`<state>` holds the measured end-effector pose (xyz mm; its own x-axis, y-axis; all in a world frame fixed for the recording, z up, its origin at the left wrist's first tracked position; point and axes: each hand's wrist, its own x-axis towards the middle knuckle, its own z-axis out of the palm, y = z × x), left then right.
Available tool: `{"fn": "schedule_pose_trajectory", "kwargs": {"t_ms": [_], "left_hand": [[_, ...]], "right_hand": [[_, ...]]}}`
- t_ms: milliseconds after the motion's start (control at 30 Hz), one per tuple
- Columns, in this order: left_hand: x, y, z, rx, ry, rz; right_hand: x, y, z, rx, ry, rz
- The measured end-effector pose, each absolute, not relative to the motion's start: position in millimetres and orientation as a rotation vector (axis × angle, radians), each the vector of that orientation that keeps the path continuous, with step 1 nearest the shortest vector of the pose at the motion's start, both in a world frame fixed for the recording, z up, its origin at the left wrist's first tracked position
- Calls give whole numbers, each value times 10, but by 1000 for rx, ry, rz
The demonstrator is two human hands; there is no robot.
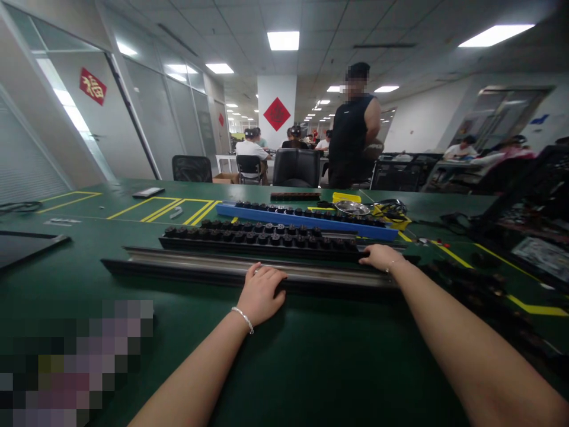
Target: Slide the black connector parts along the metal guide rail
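Note:
A long black channel [178,268] with a bare metallic inside lies lengthwise across the green table. My left hand [263,293] is closed over its near wall, fingers on top and thumb on the near side. Just behind it lies a black socket strip [262,242], with round black sockets in a row along it. My right hand [383,258] has its bent fingers on the right end of this strip; its fingertips are partly hidden. A second row of black sockets [267,228] runs close behind.
Farther back, a blue channel [306,220] holds more black sockets. Beyond it are a metal dish [352,207], a yellow tray [347,197] and tangled cables [389,209]. Dark parts crowd the right side. A standing person [353,130] and seated people are across the room.

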<state>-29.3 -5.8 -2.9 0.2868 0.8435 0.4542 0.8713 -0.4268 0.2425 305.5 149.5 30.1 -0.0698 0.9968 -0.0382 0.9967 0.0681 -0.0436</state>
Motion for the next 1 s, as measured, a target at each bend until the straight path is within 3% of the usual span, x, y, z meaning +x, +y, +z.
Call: {"fn": "schedule_pose_trajectory", "kwargs": {"t_ms": [233,767,1000], "left_hand": [[-261,30,1,-2514,-1657,-821],[-225,198,-5,-2500,-1664,-728],[-221,236,14,-2449,-1725,-662]], "right_hand": [[3219,1581,258,-1898,-2398,129],[3064,744,792,-1769,-2201,-536],[3169,298,680,-1754,-2123,-506]]}}
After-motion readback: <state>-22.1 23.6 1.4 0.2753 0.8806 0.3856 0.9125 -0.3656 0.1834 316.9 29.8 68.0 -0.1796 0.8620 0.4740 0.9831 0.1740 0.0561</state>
